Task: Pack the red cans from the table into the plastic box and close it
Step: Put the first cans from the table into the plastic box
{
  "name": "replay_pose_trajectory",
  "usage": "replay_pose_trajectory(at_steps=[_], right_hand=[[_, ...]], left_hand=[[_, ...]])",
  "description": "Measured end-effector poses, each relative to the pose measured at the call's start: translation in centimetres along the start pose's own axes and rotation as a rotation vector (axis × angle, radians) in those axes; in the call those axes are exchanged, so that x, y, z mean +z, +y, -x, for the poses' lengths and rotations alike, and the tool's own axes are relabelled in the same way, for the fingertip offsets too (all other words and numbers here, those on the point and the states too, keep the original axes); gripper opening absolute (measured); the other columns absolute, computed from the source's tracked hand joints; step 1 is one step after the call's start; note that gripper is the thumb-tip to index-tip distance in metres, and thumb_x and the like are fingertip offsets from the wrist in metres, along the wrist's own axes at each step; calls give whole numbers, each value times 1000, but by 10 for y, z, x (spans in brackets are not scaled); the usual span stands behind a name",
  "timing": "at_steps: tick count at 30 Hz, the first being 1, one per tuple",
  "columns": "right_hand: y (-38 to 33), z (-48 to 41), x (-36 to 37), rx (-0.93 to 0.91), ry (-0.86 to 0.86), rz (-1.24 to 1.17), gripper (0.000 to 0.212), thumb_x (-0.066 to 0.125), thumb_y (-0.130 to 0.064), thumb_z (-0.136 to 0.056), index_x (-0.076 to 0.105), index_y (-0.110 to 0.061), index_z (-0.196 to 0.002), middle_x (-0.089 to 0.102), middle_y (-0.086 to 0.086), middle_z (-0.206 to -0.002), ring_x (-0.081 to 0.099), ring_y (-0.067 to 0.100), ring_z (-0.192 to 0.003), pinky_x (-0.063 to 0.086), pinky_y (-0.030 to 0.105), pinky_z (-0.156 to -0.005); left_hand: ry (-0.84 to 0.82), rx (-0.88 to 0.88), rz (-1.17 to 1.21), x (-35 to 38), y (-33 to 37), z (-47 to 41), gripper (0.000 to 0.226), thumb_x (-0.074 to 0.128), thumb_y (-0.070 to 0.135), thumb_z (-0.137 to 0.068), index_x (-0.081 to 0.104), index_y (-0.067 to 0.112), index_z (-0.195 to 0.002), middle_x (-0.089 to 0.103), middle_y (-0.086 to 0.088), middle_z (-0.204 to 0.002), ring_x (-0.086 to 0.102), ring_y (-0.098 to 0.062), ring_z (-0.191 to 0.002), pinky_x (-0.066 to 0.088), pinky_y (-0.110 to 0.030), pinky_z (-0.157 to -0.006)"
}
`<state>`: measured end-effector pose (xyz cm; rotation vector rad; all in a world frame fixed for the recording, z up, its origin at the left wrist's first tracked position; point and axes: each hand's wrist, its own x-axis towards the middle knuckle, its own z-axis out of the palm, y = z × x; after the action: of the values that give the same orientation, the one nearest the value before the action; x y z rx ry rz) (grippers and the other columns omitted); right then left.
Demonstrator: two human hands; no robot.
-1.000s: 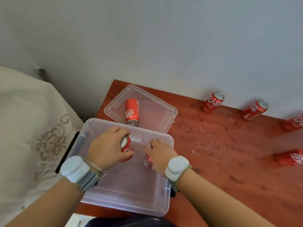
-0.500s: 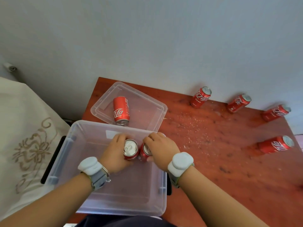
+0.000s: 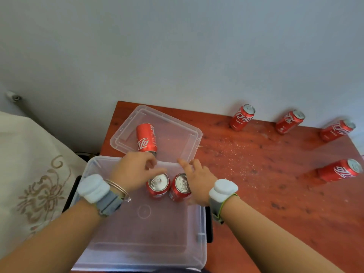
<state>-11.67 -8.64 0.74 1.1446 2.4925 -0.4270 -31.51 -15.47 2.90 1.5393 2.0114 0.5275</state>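
Two red cans stand upright side by side inside the clear plastic box (image 3: pixel 201 229), a left one (image 3: pixel 157 186) and a right one (image 3: pixel 180 188). My left hand (image 3: pixel 136 170) hovers just above the left can with fingers apart, holding nothing. My right hand (image 3: pixel 197 178) is beside the right can, fingers spread, also empty. The clear lid (image 3: pixel 177 134) lies upturned behind the box with another red can (image 3: pixel 146 138) lying on it. Several more red cans stand along the wall: (image 3: pixel 242 117), (image 3: pixel 289 121), (image 3: pixel 336 130), and one further forward at the right (image 3: pixel 340 170).
The red wooden table (image 3: pixel 256 174) carries scattered pale crumbs in its middle. A cream embroidered cushion (image 3: pixel 29 174) sits at the left, beside the box. A grey wall rises behind the table.
Both hands have let go of the two cans, which now stand in the box. The hands have lifted and opened above them.
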Motion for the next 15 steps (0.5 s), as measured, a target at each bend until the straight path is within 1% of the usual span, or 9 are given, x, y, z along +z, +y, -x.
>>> replay_pose_trajectory(at_steps=[2, 3, 4, 6, 8, 9, 11, 12, 15], right_hand=[[0, 0, 0, -3, 10, 36, 123, 86, -35, -60, -2, -34, -145, 28, 12, -136, 47, 37, -107, 53, 47, -86], [0, 2, 2, 3, 21, 34, 121, 85, -35, -62, -2, -33, -146, 29, 12, -136, 47, 36, -105, 53, 46, -85], [-2, 2, 1, -2, 38, 37, 120, 85, -34, -63, -2, -33, -146, 29, 12, -136, 47, 35, -105, 53, 44, -85], [-4, 4, 1, 15, 54, 37, 116, 83, -32, -67, -3, -33, -146, 29, 11, -136, 45, 33, -105, 53, 42, -84], [-6, 4, 1, 38, 62, 48, 114, 81, -26, -71, -4, -32, -146, 28, 10, -137, 44, 32, -106, 51, 40, -84], [-7, 4, 1, 48, 58, 55, 113, 80, -21, -72, -5, -33, -146, 27, 10, -137, 44, 31, -106, 51, 39, -84], [-6, 3, 1, 59, 54, 52, 114, 78, -17, -72, -7, -33, -146, 27, 10, -137, 44, 31, -107, 51, 39, -83], [-7, 3, 1, 48, 48, 50, 115, 79, -18, -72, -7, -34, -146, 27, 10, -137, 44, 32, -107, 51, 39, -83], [0, 3, 1, -2, 32, -35, 116, 83, -36, -66, 0, -35, -146, 30, 10, -135, 43, 34, -109, 50, 45, -88]], left_hand=[[249, -15, 98, -20, 5, -22, 32, 62, 55, -74, 67, 25, -81, 67, 9, -75, 62, -6, -70, 48, -25, -65], [265, -50, 108, -23, 4, -38, 32, 60, 53, -77, 67, 23, -88, 69, 6, -82, 63, -10, -75, 50, -28, -71], [215, -116, 78, -24, 0, -55, 37, 61, 50, -78, 64, 19, -98, 69, 1, -93, 64, -18, -85, 51, -33, -79], [-32, -305, -55, -15, -5, -90, 60, 64, 52, -77, 54, 10, -118, 63, -12, -115, 59, -30, -104, 48, -40, -90], [-243, -480, -150, -5, -5, -111, 79, 62, 58, -76, 43, 5, -131, 53, -18, -132, 51, -34, -119, 43, -41, -98], [-291, -533, -190, 1, -5, -119, 84, 59, 61, -76, 38, 5, -135, 48, -18, -137, 46, -34, -124, 39, -40, -102], [-290, -555, -289, 14, -2, -132, 82, 52, 59, -82, 29, 6, -140, 39, -16, -145, 37, -32, -133, 32, -36, -107], [-238, -530, -313, 18, -1, -132, 75, 49, 55, -86, 28, 7, -141, 38, -15, -146, 36, -30, -134, 31, -34, -107], [-132, -503, -209, 22, 4, -135, 62, 58, 43, -85, 44, 4, -130, 52, -16, -132, 49, -31, -121, 40, -35, -99]])
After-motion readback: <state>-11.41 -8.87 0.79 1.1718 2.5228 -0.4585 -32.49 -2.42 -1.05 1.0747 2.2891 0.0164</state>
